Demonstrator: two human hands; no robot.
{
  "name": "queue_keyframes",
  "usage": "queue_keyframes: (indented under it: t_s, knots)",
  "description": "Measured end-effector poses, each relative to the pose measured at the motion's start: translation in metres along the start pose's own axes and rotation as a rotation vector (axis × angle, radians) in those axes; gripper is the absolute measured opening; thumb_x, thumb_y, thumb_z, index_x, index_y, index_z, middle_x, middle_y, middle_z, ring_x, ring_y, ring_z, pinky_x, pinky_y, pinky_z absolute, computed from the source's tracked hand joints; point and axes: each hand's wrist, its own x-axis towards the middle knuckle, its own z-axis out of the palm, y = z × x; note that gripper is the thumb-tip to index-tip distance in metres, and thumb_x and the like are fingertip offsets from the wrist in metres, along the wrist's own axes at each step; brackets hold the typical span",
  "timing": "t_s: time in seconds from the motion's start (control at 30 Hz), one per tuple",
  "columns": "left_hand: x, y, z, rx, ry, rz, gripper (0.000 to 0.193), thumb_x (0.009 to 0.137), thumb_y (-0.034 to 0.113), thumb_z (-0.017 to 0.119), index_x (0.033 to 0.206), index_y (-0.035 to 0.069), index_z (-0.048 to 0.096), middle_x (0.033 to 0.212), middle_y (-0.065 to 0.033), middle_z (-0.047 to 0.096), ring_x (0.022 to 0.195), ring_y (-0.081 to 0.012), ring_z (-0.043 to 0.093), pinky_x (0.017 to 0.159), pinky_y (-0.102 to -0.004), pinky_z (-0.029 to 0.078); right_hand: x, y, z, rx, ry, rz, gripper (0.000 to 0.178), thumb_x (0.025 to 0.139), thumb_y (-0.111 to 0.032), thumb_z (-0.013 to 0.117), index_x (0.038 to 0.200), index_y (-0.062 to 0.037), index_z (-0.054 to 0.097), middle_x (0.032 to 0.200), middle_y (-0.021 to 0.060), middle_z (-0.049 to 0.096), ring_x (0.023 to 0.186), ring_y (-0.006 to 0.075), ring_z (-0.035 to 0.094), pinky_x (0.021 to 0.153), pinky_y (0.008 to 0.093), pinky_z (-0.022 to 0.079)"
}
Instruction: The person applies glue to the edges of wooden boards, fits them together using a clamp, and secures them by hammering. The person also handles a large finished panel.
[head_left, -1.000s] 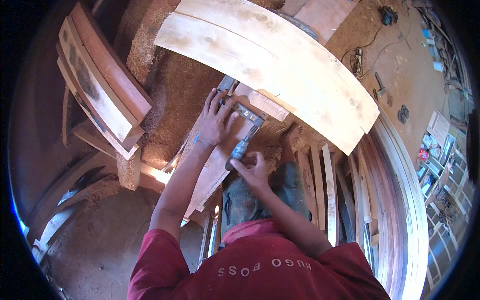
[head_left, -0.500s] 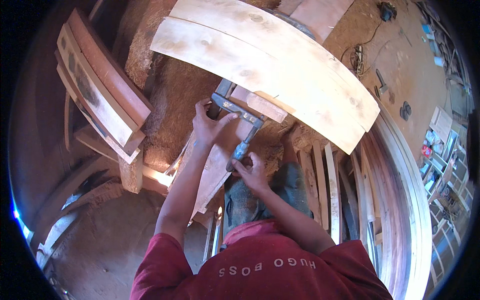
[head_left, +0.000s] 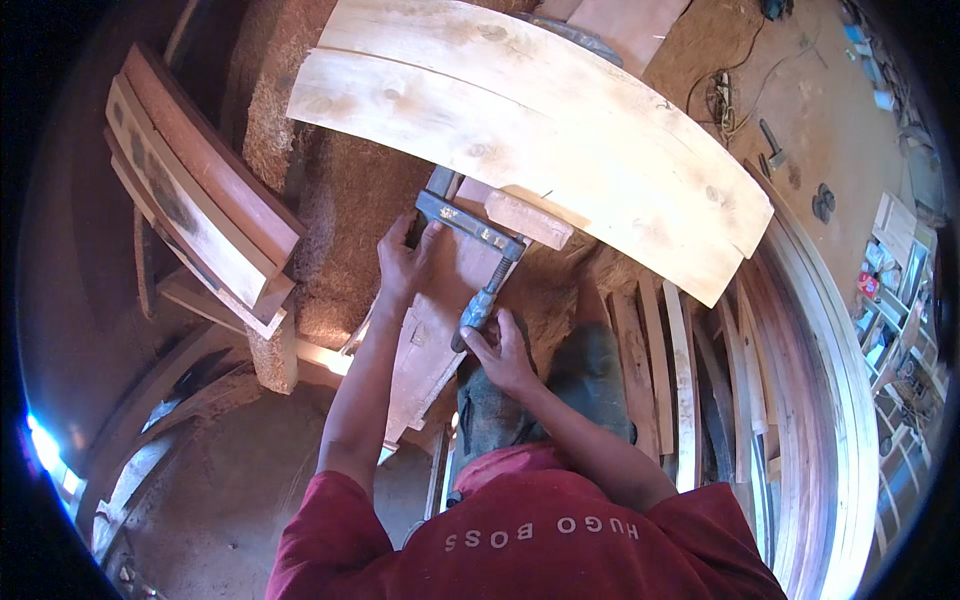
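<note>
A bar clamp (head_left: 468,222) with a dark, worn metal frame sits near the lower edge of a wide, pale curved board (head_left: 520,130). My left hand (head_left: 402,265) grips the clamp's left end, its thumb up against the metal and its fingertips partly hidden behind. From the frame's right end a threaded screw runs down to a worn blue handle (head_left: 477,308). My right hand (head_left: 508,358) closes on the lower end of that handle. A short wood block (head_left: 530,220) lies beside the clamp, against the board's lower edge. Beneath the clamp extends a dusty plank (head_left: 425,350).
Stacked curved wood pieces (head_left: 190,190) stand at the left. Upright wood strips (head_left: 685,380) and long curved planks (head_left: 815,400) fill the right side. A hammer-like tool (head_left: 772,145) and a cable (head_left: 720,100) lie on the dusty floor at the far right.
My left thumb has shifted from lying across the clamp to pointing up against it. My right hand stays at the handle with its fingers slightly moved. The whole view has shifted a little.
</note>
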Motion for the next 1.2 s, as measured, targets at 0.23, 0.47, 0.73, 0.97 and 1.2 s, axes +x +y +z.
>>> queue_keyframes:
  t_s: [0.23,0.47,0.73,0.97,1.2]
  knots:
    - [-0.002,-0.001,0.006,0.005,0.115,0.122,0.036,0.09,0.03,0.071,0.097,-0.004,0.064,0.071,-0.0102,0.061,0.067,-0.0125,0.052,0.061,-0.0329,0.047,0.0,-0.013,0.007,0.176,-0.036,0.052,0.027,0.095,-0.005,0.062,0.115,-0.0021,0.044,0.107,0.0072,0.061,0.101,0.0132,0.061,0.088,0.0303,0.054]
    - [-0.002,0.004,0.004,0.059,0.101,0.062,0.045,0.088,0.036,0.074,0.11,-0.003,0.066,0.086,-0.021,0.068,0.075,-0.0292,0.069,0.069,-0.0375,0.053,0.001,0.003,0.014,0.304,-0.005,0.073,0.033,0.094,-0.005,0.065,0.117,-0.0015,0.042,0.105,0.008,0.061,0.092,0.0141,0.063,0.084,0.0313,0.057]
    - [-0.002,0.002,0.004,0.072,0.106,0.101,0.046,0.088,0.036,0.073,0.109,-0.004,0.066,0.089,-0.0228,0.068,0.079,-0.0315,0.069,0.071,-0.0383,0.053,0.005,-0.01,0.006,0.207,0.028,0.018,0.029,0.092,-0.014,0.071,0.112,-0.0017,0.053,0.101,0.008,0.065,0.087,0.0136,0.066,0.073,0.0285,0.057]
    - [-0.001,0.0,0.008,0.023,0.148,0.171,0.05,0.087,0.037,0.074,0.109,-0.007,0.065,0.093,-0.0242,0.068,0.086,-0.0338,0.07,0.075,-0.0391,0.053,0.001,-0.035,0.008,0.475,-0.027,0.3,0.031,0.095,-0.009,0.065,0.12,-0.0015,0.05,0.105,0.008,0.064,0.094,0.0169,0.066,0.071,0.0379,0.065]
    - [-0.002,-0.012,0.014,0.005,0.218,0.184,0.065,0.079,0.044,0.081,0.106,-0.012,0.064,0.092,-0.0241,0.069,0.086,-0.0316,0.07,0.075,-0.0389,0.054,0.0,-0.027,0.013,0.206,0.099,0.129,0.027,0.093,-0.018,0.069,0.108,-0.0023,0.052,0.094,0.0092,0.066,0.079,0.014,0.068,0.062,0.0285,0.059]
